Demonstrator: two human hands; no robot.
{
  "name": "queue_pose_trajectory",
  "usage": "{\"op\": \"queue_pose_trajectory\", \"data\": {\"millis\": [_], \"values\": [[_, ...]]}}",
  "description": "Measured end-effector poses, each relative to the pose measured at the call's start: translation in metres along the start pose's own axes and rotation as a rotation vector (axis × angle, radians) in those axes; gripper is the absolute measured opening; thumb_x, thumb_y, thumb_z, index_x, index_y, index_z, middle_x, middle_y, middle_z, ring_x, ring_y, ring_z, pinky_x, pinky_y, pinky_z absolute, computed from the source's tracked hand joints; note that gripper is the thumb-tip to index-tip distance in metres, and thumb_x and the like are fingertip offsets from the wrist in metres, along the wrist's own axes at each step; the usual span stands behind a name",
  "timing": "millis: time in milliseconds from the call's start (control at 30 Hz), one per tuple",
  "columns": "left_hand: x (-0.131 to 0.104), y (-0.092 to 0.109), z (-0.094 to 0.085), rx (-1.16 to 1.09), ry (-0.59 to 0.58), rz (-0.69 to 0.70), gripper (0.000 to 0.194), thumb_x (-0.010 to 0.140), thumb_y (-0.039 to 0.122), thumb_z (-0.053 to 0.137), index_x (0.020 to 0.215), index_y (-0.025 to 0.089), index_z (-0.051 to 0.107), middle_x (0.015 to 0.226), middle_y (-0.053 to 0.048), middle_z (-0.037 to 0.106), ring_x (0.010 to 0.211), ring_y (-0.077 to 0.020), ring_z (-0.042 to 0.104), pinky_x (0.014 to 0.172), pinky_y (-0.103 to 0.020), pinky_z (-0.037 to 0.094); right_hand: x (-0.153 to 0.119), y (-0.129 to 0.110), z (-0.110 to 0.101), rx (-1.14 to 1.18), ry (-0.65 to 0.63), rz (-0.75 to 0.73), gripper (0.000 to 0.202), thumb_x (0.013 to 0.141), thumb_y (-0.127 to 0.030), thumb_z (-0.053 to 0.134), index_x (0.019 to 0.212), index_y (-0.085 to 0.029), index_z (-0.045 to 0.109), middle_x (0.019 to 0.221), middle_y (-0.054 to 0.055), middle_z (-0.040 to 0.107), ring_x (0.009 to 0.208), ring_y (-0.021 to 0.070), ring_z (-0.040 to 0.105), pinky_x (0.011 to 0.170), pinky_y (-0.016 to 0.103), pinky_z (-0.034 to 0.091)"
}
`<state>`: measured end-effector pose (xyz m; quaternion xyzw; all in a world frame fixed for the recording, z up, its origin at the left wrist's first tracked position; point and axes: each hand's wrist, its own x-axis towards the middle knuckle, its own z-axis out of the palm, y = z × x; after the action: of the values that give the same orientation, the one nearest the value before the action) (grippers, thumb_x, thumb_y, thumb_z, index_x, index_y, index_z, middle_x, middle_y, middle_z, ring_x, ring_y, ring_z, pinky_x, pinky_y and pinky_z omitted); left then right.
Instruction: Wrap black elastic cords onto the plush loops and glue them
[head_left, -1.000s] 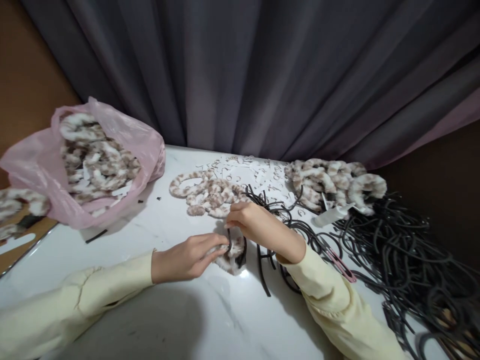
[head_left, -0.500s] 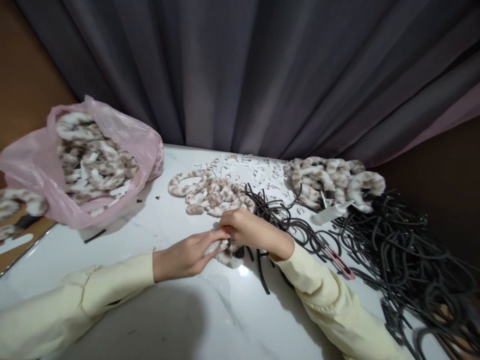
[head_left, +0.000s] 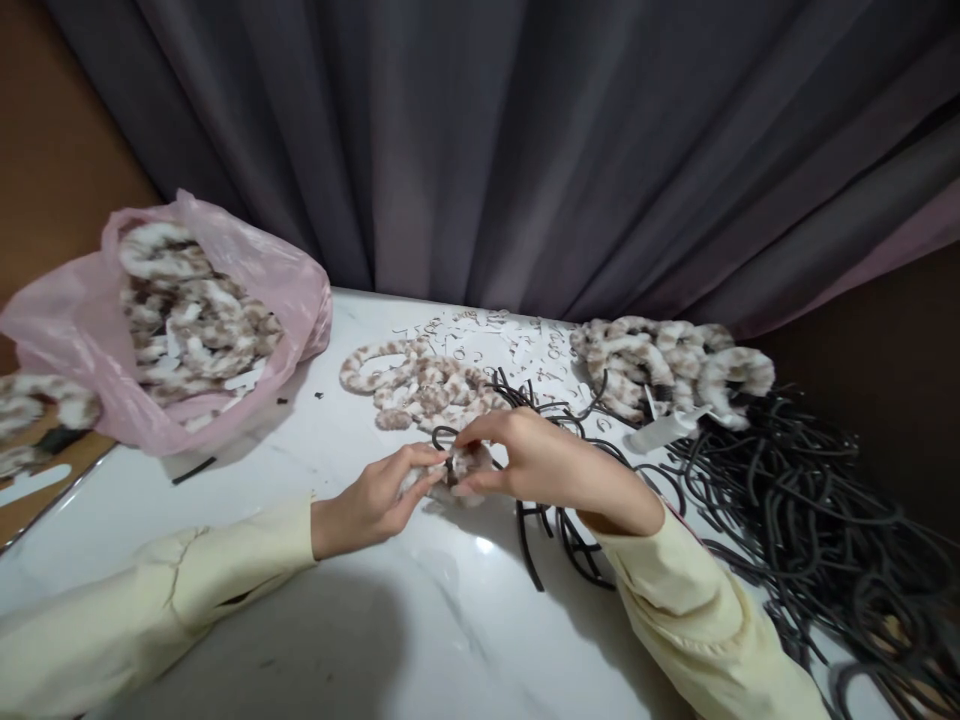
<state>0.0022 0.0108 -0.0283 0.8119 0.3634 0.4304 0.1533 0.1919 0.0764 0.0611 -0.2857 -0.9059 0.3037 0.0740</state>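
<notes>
My left hand [head_left: 386,495] pinches one side of a fluffy brown-and-white fur ring [head_left: 471,462] just above the white table. On its other side my right hand [head_left: 544,458] grips the same ring, thumb and fingers bent round it. A thin black cord loop [head_left: 442,432] sticks up between the two hands; where it enters the fur is partly hidden by fingers. Just beyond the hands lies a heap of flat fur tubes [head_left: 439,388]. Several black cords [head_left: 534,520] lie beside and beneath my right hand.
A pink plastic bag [head_left: 307,300] of fur rings stands on the left. Stuffed fur rings [head_left: 735,375] are piled at back right, by a white bottle [head_left: 664,430]. A large tangle of black cords [head_left: 810,510] covers the right side. Paper scraps [head_left: 517,340] litter the back.
My right hand has shifted right and its fingers have spread wider around the fur. The black cord loop now shows above the fingers. My right forearm now covers the pink-handled tool.
</notes>
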Motion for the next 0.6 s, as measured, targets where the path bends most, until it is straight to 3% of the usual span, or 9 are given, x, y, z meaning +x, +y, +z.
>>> {"op": "queue_pose_trajectory", "data": {"millis": [200, 367, 600], "values": [[0.000, 0.000, 0.001, -0.082, 0.044, -0.029, 0.017, 0.087, 0.013, 0.045, 0.103, 0.019, 0.046, 0.092, -0.008, 0.062, 0.089, -0.0167, 0.063, 0.075, -0.026, 0.051, 0.006, 0.003, 0.013, 0.035, -0.022, -0.002, 0.010, 0.075, -0.015, 0.059, 0.076, -0.012, 0.068, 0.064, 0.000, 0.061, 0.057, 0.0089, 0.049, 0.057, 0.019, 0.034], [0.001, 0.004, 0.003, -0.118, 0.036, -0.153, 0.012, 0.086, 0.013, 0.045, 0.097, 0.019, 0.045, 0.091, -0.007, 0.061, 0.087, -0.0159, 0.061, 0.074, -0.026, 0.049, 0.007, 0.001, 0.016, 0.034, 0.025, 0.008, 0.012, 0.073, -0.012, 0.056, 0.063, -0.011, 0.063, 0.054, -0.003, 0.051, 0.052, 0.0066, 0.041, 0.054, 0.019, 0.029], [0.004, 0.006, 0.008, -0.090, 0.153, -0.192, 0.007, 0.085, 0.017, 0.050, 0.086, 0.020, 0.045, 0.082, -0.003, 0.061, 0.078, -0.0146, 0.062, 0.068, -0.024, 0.050, 0.007, -0.008, 0.022, -0.004, 0.081, 0.064, 0.016, 0.075, -0.010, 0.054, 0.060, -0.011, 0.059, 0.054, -0.003, 0.049, 0.050, 0.0057, 0.036, 0.053, 0.020, 0.026]]}}
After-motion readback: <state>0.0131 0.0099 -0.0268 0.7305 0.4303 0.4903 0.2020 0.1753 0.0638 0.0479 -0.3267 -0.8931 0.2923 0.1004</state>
